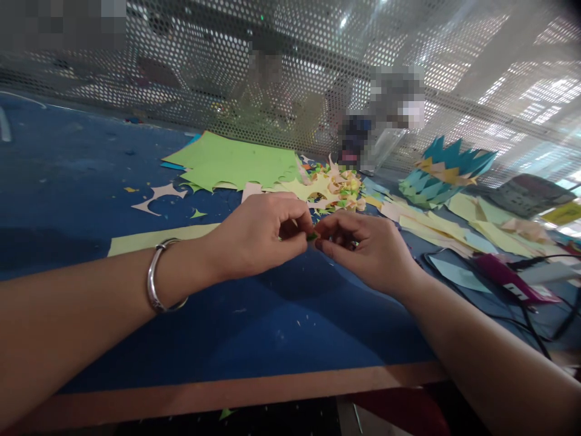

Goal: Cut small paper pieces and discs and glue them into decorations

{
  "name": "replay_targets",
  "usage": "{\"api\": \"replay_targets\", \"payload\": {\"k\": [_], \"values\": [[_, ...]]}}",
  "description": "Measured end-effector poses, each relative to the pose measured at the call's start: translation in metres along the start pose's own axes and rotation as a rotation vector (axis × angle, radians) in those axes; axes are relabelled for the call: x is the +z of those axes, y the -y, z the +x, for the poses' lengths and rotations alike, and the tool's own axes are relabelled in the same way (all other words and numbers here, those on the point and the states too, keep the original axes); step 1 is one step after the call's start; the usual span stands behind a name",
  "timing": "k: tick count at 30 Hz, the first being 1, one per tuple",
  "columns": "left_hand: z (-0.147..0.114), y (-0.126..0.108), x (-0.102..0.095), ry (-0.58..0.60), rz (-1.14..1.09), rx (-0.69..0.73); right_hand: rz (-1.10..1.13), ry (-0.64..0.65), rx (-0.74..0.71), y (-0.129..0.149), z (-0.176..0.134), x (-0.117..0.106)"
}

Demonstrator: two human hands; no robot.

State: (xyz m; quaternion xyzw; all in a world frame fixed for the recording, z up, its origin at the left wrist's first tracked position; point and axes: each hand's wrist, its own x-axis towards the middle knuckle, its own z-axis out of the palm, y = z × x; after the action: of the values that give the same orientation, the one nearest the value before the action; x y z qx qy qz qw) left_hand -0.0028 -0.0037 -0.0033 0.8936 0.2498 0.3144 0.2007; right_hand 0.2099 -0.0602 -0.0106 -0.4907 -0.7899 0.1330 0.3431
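Between the fingertips of both hands is a small green piece of paper (pixel 311 237), mostly hidden by the fingers. My left hand (pixel 263 233), with a silver bangle (pixel 155 281) on its wrist, pinches it from the left. My right hand (pixel 367 245) pinches from the right, its fingertips nearly touching the left ones. Just beyond the hands lies a heap of small curled paper pieces (pixel 347 188) in yellow, green and peach. Cut-out paper scraps (pixel 313 188) lie against that heap.
Green paper sheets (pixel 245 160) lie at the back of the blue table (pixel 204 339). At right stand a teal paper basket (pixel 447 169), paper strips (pixel 436 224) and a purple tool (pixel 512 278) with black cables. A perforated metal screen (pixel 204 79) bounds the far side.
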Motion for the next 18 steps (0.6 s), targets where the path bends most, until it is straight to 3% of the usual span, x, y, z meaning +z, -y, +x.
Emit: {"api": "replay_targets", "payload": {"k": [10,18], "values": [[-0.0029,-0.0004,0.0069,-0.045,-0.155,-0.143,-0.051,-0.063,-0.048,-0.0003,-0.0034,0.0056],[-0.004,-0.0016,0.0088,-0.14,-0.136,-0.134,-0.072,-0.158,-0.128,-0.0009,-0.0019,0.0067]]}}
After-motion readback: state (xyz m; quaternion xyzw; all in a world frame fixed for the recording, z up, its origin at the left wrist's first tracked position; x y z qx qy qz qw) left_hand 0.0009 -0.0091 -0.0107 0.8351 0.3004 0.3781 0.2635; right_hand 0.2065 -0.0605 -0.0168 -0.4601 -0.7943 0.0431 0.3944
